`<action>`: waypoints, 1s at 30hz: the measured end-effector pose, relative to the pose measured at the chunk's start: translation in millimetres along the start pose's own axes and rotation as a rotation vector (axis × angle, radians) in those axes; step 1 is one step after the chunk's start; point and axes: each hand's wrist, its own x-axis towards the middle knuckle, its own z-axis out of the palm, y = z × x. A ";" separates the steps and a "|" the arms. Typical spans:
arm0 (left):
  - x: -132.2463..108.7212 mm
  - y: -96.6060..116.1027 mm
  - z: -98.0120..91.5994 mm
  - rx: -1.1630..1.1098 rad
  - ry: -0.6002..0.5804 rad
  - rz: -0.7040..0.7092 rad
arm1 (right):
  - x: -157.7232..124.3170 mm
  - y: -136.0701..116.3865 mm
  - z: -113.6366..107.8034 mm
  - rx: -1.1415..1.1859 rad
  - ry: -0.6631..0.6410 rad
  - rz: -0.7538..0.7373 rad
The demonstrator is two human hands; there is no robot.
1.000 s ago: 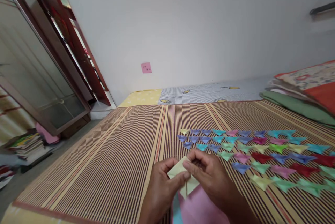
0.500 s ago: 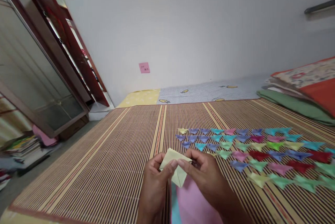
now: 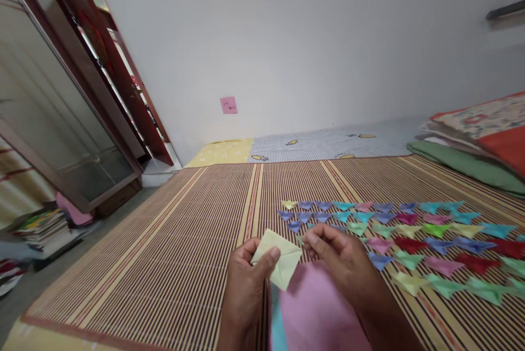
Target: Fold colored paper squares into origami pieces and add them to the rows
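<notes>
A small pale yellow paper (image 3: pixel 283 264), folded into a creased square, is gripped by my left hand (image 3: pixel 250 270). My left thumb presses on its front face, with the fingers curled behind it. My right hand (image 3: pixel 334 250) hovers beside the paper's right corner, thumb and fingertips pinched together. Whether those fingertips still touch the corner or hold anything is too small to tell. Below both hands lies a pink sheet (image 3: pixel 320 307), with a light blue sheet (image 3: pixel 276 318) showing along its left side.
Rows of folded paper pieces (image 3: pixel 410 230) in several colours cover the right of the striped mat (image 3: pixel 164 252). Folded bedding (image 3: pixel 471 165) is piled at the far right. A pink note (image 3: pixel 228 105) sticks to the wall. Books (image 3: pixel 41 230) are stacked at the left.
My right hand has moved right, its thumb leaving the middle of the yellow paper. The left hand keeps hold of the paper, and its front now shows more fully.
</notes>
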 end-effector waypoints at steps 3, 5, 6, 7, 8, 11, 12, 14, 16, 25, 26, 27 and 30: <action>-1.9 1.5 -0.6 0.121 -0.068 -0.009 | -0.7 -1.7 3.5 -0.037 0.011 -0.018; -3.6 1.8 0.7 0.207 -0.129 -0.008 | -2.1 -4.6 10.5 -0.050 -0.067 -0.028; -4.2 1.7 1.7 0.239 -0.147 -0.005 | -2.8 -6.1 14.0 -0.058 -0.090 -0.028; -4.6 1.4 2.6 0.260 -0.156 -0.001 | -3.4 -7.4 16.8 -0.061 -0.102 -0.027; -4.7 1.0 3.3 0.266 -0.155 0.002 | -3.9 -8.2 18.6 -0.057 -0.109 -0.022; -3.7 0.4 2.7 0.207 -0.144 0.003 | -4.5 -7.8 16.8 -0.001 -0.122 0.024; -3.2 0.9 1.6 0.188 -0.143 0.001 | -4.5 -6.9 14.4 0.016 -0.139 0.038; -2.4 2.7 -1.1 0.186 -0.141 0.003 | -4.3 -4.3 8.9 0.022 -0.170 0.048; -2.0 5.2 -3.5 0.206 -0.136 0.010 | -4.3 -1.4 4.1 -0.003 -0.197 0.038; -3.7 10.2 -3.1 0.236 -0.121 0.042 | -6.7 -1.5 2.6 -0.028 -0.280 0.038; -4.4 10.3 -3.2 0.236 -0.127 0.052 | -6.6 -3.3 3.2 -0.027 -0.289 0.038; -5.1 10.3 -3.3 0.233 -0.134 0.061 | -6.6 -4.9 3.6 -0.031 -0.298 0.035; -6.9 9.0 -3.4 0.197 -0.145 0.063 | -6.5 -7.2 4.0 -0.059 -0.321 0.014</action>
